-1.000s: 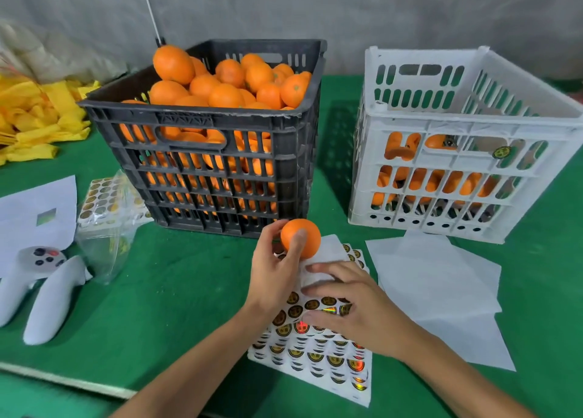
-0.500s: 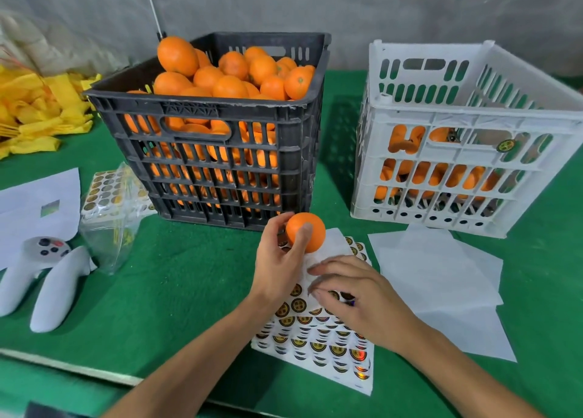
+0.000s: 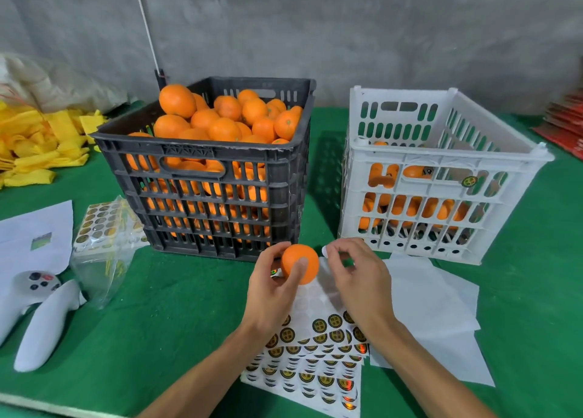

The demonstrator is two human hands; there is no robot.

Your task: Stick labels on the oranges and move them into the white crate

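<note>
My left hand [image 3: 271,294] grips one orange [image 3: 299,261] just above the green table, in front of the black crate [image 3: 205,152], which is heaped with oranges. My right hand [image 3: 359,279] hovers just right of that orange, thumb and forefinger pinching a small label [image 3: 325,252] whose pale back faces me. Below both hands lies the label sheet [image 3: 315,370] with rows of round black-and-gold stickers. At the right stands the white crate [image 3: 441,155], with several oranges in its bottom.
Empty white backing sheets [image 3: 441,307] lie in front of the white crate. At the left are two white controllers [image 3: 38,310], a clear bag with more label sheets [image 3: 104,228], a white paper [image 3: 34,228] and yellow foam nets [image 3: 38,146].
My right hand lifted off the label sheet with a label pinched and rose up beside the orange. The left hand kept the orange in about the same place.
</note>
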